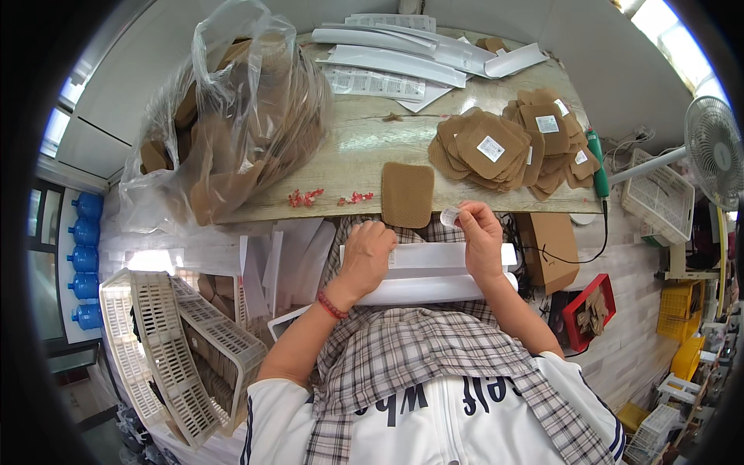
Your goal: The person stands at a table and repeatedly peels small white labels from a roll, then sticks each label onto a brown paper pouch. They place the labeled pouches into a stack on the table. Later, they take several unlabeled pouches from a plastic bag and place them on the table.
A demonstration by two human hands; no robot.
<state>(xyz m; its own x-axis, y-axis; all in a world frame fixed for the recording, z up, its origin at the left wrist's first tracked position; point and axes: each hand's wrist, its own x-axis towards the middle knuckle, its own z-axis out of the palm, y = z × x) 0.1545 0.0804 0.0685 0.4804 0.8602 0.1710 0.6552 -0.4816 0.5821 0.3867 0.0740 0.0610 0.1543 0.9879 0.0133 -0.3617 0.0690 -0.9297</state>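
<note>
My right hand [482, 239] pinches a small white printed sticker [449, 216] between thumb and fingertips, just in front of the table edge. My left hand [367, 254] is closed, knuckles up, over the left part of a white label sheet [442, 254] that lies across my lap; its fingertips are partly hidden. Beyond the hands, a single brown mesh-textured pad [408, 194] with rounded corners lies at the table's front edge, bare of any sticker. To its right is a heap of similar brown pads [490, 149], several bearing white stickers. Another curled white sheet [426, 290] rests nearer my body.
A clear plastic bag [240, 132] full of brown pads stands on the table's left. White label sheets [395, 62] lie at the back. A green corded tool [597, 164] sits at the right edge by a fan [711, 151]. White crates [167, 349] stand lower left.
</note>
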